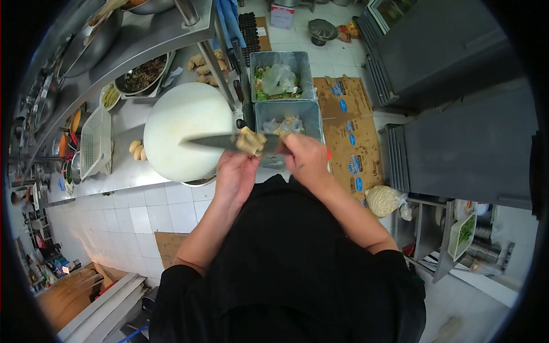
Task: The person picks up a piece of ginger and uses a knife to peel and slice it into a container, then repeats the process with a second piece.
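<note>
Just past the three o'clock edge of the round cutting board (186,123), your left hand (234,173) is closed on a piece of ginger root (250,142), gripping it from below; some of those fingertips are hidden. Your right hand (309,160) is wrapped around the handle of a knife (209,141), whose motion-blurred blade points to nine o'clock, across the ginger and out over the board. You cannot tell from this view whether the edge is touching the ginger.

From the held piece, a grey bin (289,103) with plastic and pale scraps sits at two o'clock, and a second bin (305,64) with green leaves and a clear bag is at one o'clock. Flattened cardboard (337,123) covers the floor tiles at three o'clock, with a bag of pale contents (384,200) at four.

Taking the board as your dial, loose ginger knobs (137,150) lie just beside its rim near nine, and a larger ginger pile (207,66) lies past twelve. A white plastic basket (96,143) stands farther out at nine, while a bowl of dark shreds (143,77) is at eleven.
</note>
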The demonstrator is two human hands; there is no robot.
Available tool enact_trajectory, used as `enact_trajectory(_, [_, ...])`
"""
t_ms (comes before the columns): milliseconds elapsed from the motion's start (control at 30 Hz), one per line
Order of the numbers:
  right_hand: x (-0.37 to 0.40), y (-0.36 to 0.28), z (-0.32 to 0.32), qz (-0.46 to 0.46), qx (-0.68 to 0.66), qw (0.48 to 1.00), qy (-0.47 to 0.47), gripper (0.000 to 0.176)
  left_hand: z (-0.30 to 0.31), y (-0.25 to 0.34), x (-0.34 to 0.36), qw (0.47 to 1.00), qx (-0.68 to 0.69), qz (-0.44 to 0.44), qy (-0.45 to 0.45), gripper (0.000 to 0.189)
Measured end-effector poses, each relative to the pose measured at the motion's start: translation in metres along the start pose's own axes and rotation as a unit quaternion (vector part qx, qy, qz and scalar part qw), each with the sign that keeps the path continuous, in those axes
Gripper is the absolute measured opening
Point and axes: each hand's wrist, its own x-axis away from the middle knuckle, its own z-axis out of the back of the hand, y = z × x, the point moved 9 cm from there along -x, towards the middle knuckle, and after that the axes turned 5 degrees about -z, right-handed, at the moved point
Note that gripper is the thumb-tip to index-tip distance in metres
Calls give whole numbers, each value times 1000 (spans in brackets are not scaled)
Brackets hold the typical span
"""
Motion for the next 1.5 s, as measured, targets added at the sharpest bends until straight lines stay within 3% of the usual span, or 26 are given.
enact_trajectory(67, [2,42,-9,-103,27,994,-38,24,0,1,-1,1000,-7,-3,-2,38])
enact_trajectory(100, [3,44,-6,-112,25,993,-33,23,1,0,0,1000,-10,1,5,37])
enact_trajectory(200, [-6,8,6,-46,-17,998,-36,24,-1,-1,0,1000,-9,1,-29,39])
enact_trajectory(300, [-15,-21,10,-8,-9,1000,-28,24,6,-6,0,999,17,21,27,46])
enact_trajectory(433, [-15,-13,7,0,-6,1000,-20,23,12,-6,-1,999,28,22,32,44])
enact_trajectory(500, [-11,22,-1,-49,-11,998,-41,22,1,-3,0,999,-1,25,-39,43])
enact_trajectory(600, [-2,47,0,-116,26,991,-53,21,-2,-3,3,999,8,40,-30,41])
enact_trajectory(833, [-16,-26,17,-15,-24,999,-28,29,7,-9,0,997,51,56,-3,29])
enact_trajectory(1100, [-12,-9,11,6,-35,999,-5,29,-2,-6,14,996,38,82,-17,28])
enact_trajectory(1167, [-2,36,-5,-87,-11,995,-43,24,-5,-7,14,994,56,85,-45,28])
enact_trajectory(1267, [9,53,-5,-134,-2,989,-55,22,-8,-5,12,991,71,75,-83,30])
enact_trajectory(1367, [-3,6,10,-87,-35,995,-46,24,-5,-5,13,995,37,65,-73,31])
enact_trajectory(1433, [-10,-20,14,-32,-38,998,-43,24,-6,5,17,1000,-5,22,1,34])
enact_trajectory(1500, [-10,-21,15,-21,-28,999,-37,24,2,3,16,1000,-13,11,-11,36])
